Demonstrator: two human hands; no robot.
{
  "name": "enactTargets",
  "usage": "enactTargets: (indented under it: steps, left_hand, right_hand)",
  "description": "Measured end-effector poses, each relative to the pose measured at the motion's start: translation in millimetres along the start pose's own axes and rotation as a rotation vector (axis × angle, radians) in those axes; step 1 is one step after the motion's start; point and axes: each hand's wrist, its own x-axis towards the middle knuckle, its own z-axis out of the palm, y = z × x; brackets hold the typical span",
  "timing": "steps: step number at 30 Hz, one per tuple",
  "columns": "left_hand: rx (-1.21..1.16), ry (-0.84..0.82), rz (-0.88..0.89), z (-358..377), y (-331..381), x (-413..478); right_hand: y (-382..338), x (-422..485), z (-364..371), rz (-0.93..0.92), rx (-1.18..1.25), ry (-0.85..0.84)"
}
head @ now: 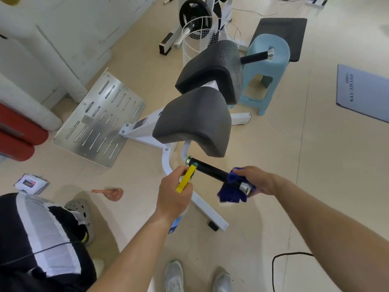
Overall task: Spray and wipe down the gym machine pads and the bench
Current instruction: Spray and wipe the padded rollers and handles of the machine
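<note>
My left hand (173,193) grips a spray bottle with a yellow trigger (186,179), its nozzle close to the near black handle bar (212,171) of the white-framed gym machine. My right hand (257,182) holds a blue cloth (232,191) wrapped around that bar's chrome end. Just beyond the bar sit two dark grey curved pads, the near pad (195,121) and the far pad (212,70), whose right side carries droplets. A flat black bench pad (284,32) lies further back.
A slotted metal footplate (96,121) lies left of the machine. A light blue plastic stool (265,70) stands behind the far pad, by a white wire basket (196,46) and weight plate (194,14). Another person crouches at lower left; a pink bottle (114,193) lies on the floor.
</note>
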Motion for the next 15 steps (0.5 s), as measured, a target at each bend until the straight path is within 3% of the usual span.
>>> enactTargets:
  steps: [3, 10, 15]
  left_hand:
    - [-0.024, -0.013, -0.008, 2, 2, 2]
    - [-0.018, -0.014, -0.041, -5, -8, 4]
    - [0.024, -0.004, -0.097, -11, -16, 7]
  right_hand:
    - [-22, 22, 12, -0.078, -0.201, 0.086]
    - [-62, 46, 45, -0.258, -0.658, 0.109]
    - [-71, 50, 75, -0.447, -0.789, 0.275]
